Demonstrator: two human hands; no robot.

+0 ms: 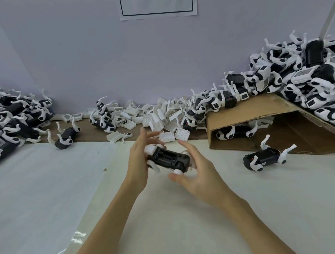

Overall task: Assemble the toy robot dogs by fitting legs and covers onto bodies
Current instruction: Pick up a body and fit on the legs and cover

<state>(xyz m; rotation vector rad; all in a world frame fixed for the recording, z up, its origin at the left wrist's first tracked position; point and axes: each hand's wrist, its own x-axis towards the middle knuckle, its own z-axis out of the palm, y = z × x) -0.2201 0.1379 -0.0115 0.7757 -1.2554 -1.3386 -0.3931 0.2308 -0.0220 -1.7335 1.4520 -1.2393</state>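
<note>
1. Nearest me I see two bare forearms reaching in from the near edge over a white sheet-covered table (244,210), which lies broad and bare on the near side and to the left.
2. My left hand (140,163) cups the left end of a black plastic toy dog body with white legs (169,159), its fingers (150,135) stretched nearly straight past the far side.
3. My right hand (199,175) holds the right end, thumb (175,178) pressed beside a white leg joint on the near side, the other fingers loosely spread above it.
4. The body is lifted above the table centre, long axis running left to right and dipping slightly rightward, its ribbed black face turned up toward me; which end is the head I cannot tell.
5. To the right, a second black dog body with white legs (265,157) lies on its back on the sheet, legs up, just in front of a tilted brown cardboard box (259,112).
6. Farther off, loose white plastic covers (162,115) are heaped along the brown strip against the pale wall.
7. A pile of black-and-white dogs (9,123) crowds the far left edge, and another larger pile (306,80) sits atop the box at far right.
</note>
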